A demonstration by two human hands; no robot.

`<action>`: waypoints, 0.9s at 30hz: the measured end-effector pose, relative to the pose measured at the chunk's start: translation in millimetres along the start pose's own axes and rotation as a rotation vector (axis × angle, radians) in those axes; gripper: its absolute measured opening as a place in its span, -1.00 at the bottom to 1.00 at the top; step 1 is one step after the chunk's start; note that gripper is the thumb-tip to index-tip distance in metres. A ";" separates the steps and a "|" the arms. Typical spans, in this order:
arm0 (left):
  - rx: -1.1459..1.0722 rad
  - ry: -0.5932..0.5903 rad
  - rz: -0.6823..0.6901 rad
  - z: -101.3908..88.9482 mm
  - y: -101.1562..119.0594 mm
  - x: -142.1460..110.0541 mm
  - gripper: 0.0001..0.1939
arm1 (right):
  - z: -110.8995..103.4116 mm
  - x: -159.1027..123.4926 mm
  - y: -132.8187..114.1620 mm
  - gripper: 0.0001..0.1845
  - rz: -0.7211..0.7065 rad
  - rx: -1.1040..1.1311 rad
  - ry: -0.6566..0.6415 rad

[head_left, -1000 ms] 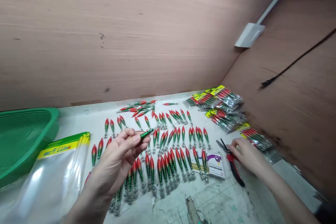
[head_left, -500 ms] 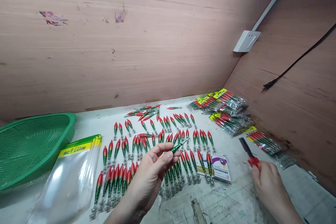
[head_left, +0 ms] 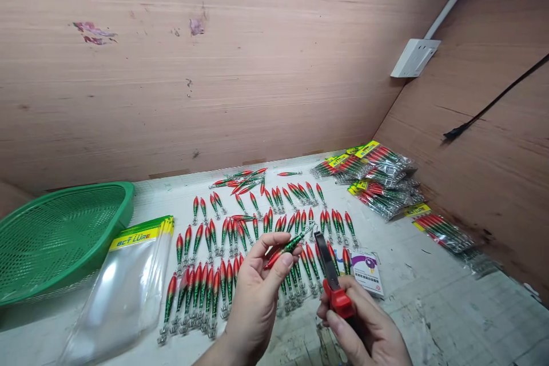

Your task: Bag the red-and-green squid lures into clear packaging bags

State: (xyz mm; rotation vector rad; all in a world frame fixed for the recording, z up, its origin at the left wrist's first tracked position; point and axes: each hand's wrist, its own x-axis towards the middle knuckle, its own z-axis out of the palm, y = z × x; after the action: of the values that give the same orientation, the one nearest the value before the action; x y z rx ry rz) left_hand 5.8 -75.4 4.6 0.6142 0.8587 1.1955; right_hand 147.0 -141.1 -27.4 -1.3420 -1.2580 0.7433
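Observation:
Between the thumb and fingers of my left hand (head_left: 261,280) is a red and green squid jig (head_left: 294,245), its wire hooks pointing up and to the right. My right hand (head_left: 364,326) is wrapped round red-handled pliers (head_left: 338,299) with long dark jaws. The tip of the jaws is beside the jig's hooks; whether they touch, I cannot tell. Rows of similar jigs (head_left: 201,291) lie on the table behind and around my hands. A printed white card (head_left: 368,277) lies partly under some jigs, behind my right hand.
A green plastic basket (head_left: 124,209) stands at the left. Beside it lies a stack of clear bags (head_left: 115,286) with yellow and green headers. Filled packs of jigs (head_left: 381,194) are piled at the back right. A wooden wall with a white switch box (head_left: 415,58) closes off the back.
My right hand has brought the pliers in from the right to the jig's hooks. The left hand has shifted slightly right, and more of the jig's red end now shows.

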 end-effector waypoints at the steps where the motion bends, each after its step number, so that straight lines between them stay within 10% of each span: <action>1: 0.023 0.004 0.041 -0.2 -1.2 -0.2 -0.74 | 2.2 -0.5 1.2 -0.73 0.009 0.006 0.018; 16: 0.404 0.030 0.435 -0.5 -7.6 -2.0 -0.92 | 14.9 1.0 -5.4 -0.69 -0.009 -0.026 0.043; 27: 0.385 0.038 0.400 2.4 -19.4 -5.7 -0.84 | 15.1 5.1 -1.7 -0.81 -0.144 -0.202 -0.031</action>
State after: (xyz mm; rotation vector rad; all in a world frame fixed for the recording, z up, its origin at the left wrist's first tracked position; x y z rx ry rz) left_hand 17.4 -86.1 -8.3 1.1182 1.0395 1.4128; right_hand 133.7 -132.2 -27.7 -1.3881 -1.4686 0.5500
